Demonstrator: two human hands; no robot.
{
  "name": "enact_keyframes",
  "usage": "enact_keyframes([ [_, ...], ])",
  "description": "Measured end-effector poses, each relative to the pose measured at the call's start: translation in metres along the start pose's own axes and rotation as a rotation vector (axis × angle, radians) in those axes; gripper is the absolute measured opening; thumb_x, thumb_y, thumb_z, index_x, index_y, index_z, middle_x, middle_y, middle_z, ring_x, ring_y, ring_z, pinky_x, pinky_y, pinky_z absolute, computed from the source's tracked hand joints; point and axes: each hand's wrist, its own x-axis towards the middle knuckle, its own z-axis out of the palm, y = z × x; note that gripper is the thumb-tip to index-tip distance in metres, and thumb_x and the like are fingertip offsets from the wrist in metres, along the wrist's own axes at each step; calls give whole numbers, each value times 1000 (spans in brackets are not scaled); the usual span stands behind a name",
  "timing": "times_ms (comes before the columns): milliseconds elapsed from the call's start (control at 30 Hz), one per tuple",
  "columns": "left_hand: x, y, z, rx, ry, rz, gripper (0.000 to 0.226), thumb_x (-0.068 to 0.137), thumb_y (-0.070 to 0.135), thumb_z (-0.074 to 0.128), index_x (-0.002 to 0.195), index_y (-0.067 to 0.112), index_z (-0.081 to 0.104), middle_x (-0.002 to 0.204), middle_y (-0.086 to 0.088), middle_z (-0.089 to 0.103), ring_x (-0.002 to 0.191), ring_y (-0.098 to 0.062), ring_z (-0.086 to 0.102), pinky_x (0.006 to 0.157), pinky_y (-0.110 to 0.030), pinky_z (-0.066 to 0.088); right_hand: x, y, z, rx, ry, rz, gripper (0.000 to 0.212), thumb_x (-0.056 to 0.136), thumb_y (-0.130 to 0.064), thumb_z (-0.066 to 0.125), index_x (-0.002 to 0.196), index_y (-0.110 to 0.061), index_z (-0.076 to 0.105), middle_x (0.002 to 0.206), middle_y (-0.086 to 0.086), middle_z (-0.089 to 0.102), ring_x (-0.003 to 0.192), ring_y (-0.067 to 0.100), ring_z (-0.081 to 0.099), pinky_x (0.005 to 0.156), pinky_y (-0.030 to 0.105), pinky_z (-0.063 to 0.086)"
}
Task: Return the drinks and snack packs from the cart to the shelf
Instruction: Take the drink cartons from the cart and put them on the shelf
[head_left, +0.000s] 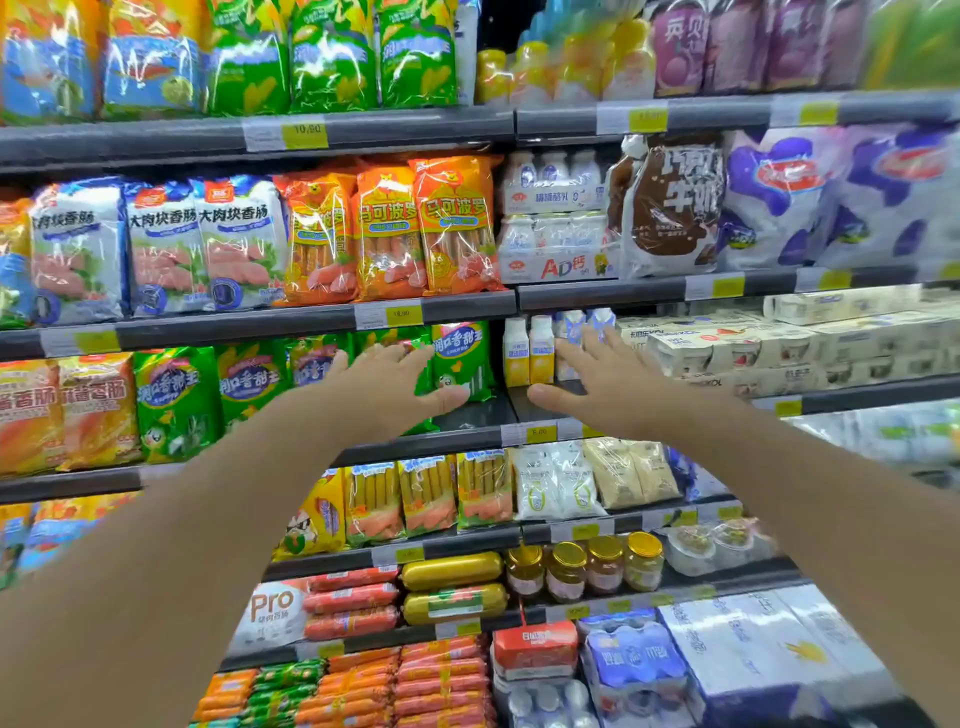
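Both my arms reach forward toward the third shelf (467, 441). My left hand (395, 387) is spread flat, fingers straight, in front of green sausage snack packs (460, 358) and holds nothing. My right hand (602, 382) is also flat and empty, fingers pointing at small white and yellow drink bottles (527, 351) and blue-white bottles (571, 327). A bare dark gap of shelf lies between the two hands. No cart is in view.
Shelves above carry orange sausage packs (452, 228), white sausage packs (166, 244) and bottled milk drink multipacks (556, 228). Yogurt cup packs (753, 348) fill the right. Lower shelves hold jars (587, 566), sausage rolls (452, 569) and boxed drinks (753, 649).
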Motion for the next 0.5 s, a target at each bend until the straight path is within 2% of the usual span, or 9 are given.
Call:
enact_keyframes([
  [133, 19, 39, 15, 31, -30, 117, 109, 64, 87, 6, 157, 30, 7, 165, -4, 13, 152, -28, 11, 118, -63, 6, -20, 38, 9, -49, 13, 79, 101, 76, -87, 19, 159, -32, 4, 168, 5, -8, 154, 27, -11, 122, 54, 2],
  [267, 38, 104, 37, 34, -78, 249, 111, 63, 86, 8, 158, 29, 4, 165, -3, 11, 152, -27, 10, 120, -59, 4, -49, 101, 23, -80, 16, 175, 99, 79, -86, 26, 159, -32, 5, 168, 2, -7, 154, 27, -6, 120, 55, 10],
  [400, 58, 186, 59, 30, -108, 406, 109, 66, 87, 12, 157, 27, 7, 164, -4, 16, 150, -28, 16, 118, -62, 9, -102, 178, 34, -97, -18, 352, 97, 83, -82, 31, 159, -27, 10, 168, 6, -3, 154, 30, 0, 120, 54, 21],
  [500, 65, 263, 76, 61, -120, 543, 99, 75, 84, 17, 157, 29, 11, 163, -4, 21, 148, -29, 21, 117, -61, 14, -156, 239, 39, -120, -31, 492, 104, 78, -87, 26, 159, -22, 15, 168, 8, 3, 154, 31, 7, 118, 52, 28],
])
